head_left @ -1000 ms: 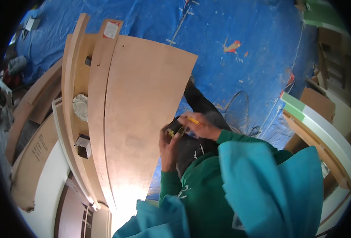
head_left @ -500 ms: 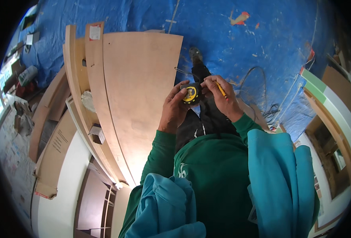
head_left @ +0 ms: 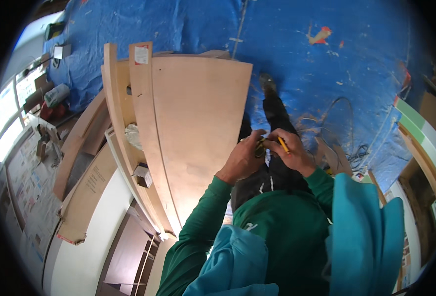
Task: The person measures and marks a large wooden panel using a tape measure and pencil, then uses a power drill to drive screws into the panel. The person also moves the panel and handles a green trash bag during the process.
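Observation:
My left hand (head_left: 242, 159) is closed round a black and yellow tape measure (head_left: 260, 149), which is mostly hidden by the fingers. Close beside it, my right hand (head_left: 295, 155) grips a yellow pencil (head_left: 283, 144) whose end sticks out between the fingers. The fingertips of both hands meet around the tape measure, in front of my dark trousers. Whether the right fingers hold the tape's end cannot be made out. A large light-brown wooden panel (head_left: 198, 113) lies to the left of my hands, its right edge near my left hand.
Long wooden boards (head_left: 141, 93) run along the panel's left side. A blue tarp (head_left: 296, 29) covers the floor ahead. Black cable (head_left: 352, 118) and wood scraps (head_left: 332, 155) lie to the right. A cardboard piece (head_left: 87, 202) and a newspaper-covered surface (head_left: 23, 207) are at left.
The view has swung, so the panel and boards appear farther right and lower. My left hand has turned over the tape measure, hiding its yellow face. The pencil is still in my right hand.

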### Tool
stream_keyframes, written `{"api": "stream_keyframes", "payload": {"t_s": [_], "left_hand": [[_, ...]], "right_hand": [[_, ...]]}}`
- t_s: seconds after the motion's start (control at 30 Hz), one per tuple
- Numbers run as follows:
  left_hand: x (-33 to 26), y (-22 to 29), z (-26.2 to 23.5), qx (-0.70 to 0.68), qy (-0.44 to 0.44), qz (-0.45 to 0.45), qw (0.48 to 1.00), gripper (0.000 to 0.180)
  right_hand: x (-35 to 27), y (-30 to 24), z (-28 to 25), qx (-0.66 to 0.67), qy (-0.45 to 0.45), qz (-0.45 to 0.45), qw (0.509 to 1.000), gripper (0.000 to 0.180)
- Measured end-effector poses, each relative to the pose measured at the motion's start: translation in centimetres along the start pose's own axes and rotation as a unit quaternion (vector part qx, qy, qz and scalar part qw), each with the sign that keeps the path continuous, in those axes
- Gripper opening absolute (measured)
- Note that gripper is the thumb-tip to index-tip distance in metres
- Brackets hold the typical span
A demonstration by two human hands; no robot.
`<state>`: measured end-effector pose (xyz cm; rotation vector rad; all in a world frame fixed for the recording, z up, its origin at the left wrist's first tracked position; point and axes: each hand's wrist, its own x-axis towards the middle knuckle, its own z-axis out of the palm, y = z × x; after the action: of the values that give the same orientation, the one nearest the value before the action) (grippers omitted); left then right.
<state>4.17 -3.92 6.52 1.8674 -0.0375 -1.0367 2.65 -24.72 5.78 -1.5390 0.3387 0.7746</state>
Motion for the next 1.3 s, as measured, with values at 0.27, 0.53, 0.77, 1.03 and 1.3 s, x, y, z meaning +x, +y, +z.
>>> {"api": "stream_keyframes", "payload": {"t_s": [0.27, 0.53, 0.77, 1.03, 1.3], "left_hand": [[5.5, -1.2, -11.5, 0.312, 0.056, 0.092, 0.944, 0.037], [15.3, -6.6, -25.3, 0.439, 0.149, 0.035, 0.885, 0.034], [17.9, -7.1, -25.0, 0.453, 0.179, 0.026, 0.873, 0.033], [18.1, -6.7, -25.6, 0.460, 0.158, 0.029, 0.873, 0.034], [18.3, -7.2, -25.7, 0.462, 0.164, 0.015, 0.872, 0.034]], "right_hand": [[8.5, 0.1, -0.4, 0.159, 0.050, -0.024, 0.986, 0.027], [20.5, 4.5, 2.6, 0.183, 0.232, -0.097, 0.951, 0.033], [21.9, 4.4, 3.8, 0.055, 0.335, -0.060, 0.939, 0.032], [21.5, 4.5, 3.6, 0.092, 0.318, -0.088, 0.939, 0.031], [19.2, 0.9, 0.5, -0.032, 0.297, -0.147, 0.943, 0.025]]}}
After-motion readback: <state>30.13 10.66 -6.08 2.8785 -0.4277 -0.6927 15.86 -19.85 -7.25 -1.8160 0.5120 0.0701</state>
